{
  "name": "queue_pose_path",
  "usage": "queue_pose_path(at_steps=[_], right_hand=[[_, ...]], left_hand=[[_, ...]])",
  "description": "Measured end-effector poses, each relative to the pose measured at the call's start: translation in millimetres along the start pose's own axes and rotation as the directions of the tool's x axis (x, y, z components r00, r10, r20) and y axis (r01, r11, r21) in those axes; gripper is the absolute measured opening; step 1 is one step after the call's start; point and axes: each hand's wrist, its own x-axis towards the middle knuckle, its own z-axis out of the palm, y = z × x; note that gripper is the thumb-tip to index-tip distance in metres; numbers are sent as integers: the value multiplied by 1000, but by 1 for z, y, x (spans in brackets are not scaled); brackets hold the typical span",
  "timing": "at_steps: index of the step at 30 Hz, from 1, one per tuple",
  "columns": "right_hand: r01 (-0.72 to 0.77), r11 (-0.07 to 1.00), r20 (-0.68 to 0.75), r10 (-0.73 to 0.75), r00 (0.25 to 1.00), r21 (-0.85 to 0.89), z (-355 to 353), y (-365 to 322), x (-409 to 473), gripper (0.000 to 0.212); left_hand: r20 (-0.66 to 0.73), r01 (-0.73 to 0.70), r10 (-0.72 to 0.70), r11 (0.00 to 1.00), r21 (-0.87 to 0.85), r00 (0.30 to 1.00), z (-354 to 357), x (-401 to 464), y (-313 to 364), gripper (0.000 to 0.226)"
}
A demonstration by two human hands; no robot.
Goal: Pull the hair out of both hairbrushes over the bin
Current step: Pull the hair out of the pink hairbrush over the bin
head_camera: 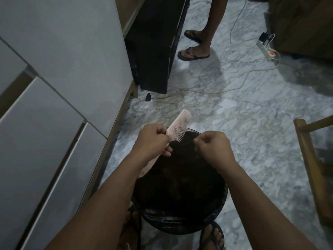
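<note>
both forearms reach forward, left hand (153, 141) in a closed grip, right hand (212, 147) pinching fingertips together.

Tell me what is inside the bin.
The bin has a black liner and a dark interior where no contents can be made out. The left hand, right hand and forearms cover part of the opening.

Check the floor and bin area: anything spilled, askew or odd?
Nothing spilled. The left hand holds the pink hairbrush over the black-lined bin. The one oddity is a loose cable trailing across the marble floor from the power strip, a trip hazard.
</note>
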Motion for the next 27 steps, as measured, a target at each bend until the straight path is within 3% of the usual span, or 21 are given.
queue_pose_path(at_steps=[1, 4, 7, 9, 13, 17, 22, 27], right_hand=[[20, 1000, -16, -20, 1000, -24, -2, -2, -2, 4], [192, 961, -59, -207, 977, -199, -3, -2, -1, 41], [363, 932, -11, -363, 932, -5, 2, 2, -2, 43], [341, 933, 73, -350, 934, 116, 8, 7, -1, 41], [178, 978, 251, -201, 947, 112, 15, 7, 10, 32], [116, 990, 298, -136, 945, 82, 5, -5, 27, 18], [75, 997, 359, -68, 931, -7, -31, -49, 29, 25], [159, 984, 358, -120, 926, -83, -72, -117, 20, 22]], left_hand=[[8, 8, -8, 1000, 8, 1000, -1, 0, 0, 8], [54, 32, -35, 997, 64, 998, -2, 1, -2, 9], [145, 59, -67, 997, 59, 987, -7, -2, -12, 14], [158, 85, -85, 996, 6, 984, -12, -6, -27, 15], [133, 151, -148, 988, -14, 980, -15, -9, -52, 19], [152, 203, -201, 979, 3, 968, -14, -14, -41, 20], [137, 257, -259, 966, 32, 956, -21, -41, -2, 35], [29, 251, -251, 968, 12, 967, -35, -81, 58, 49]])
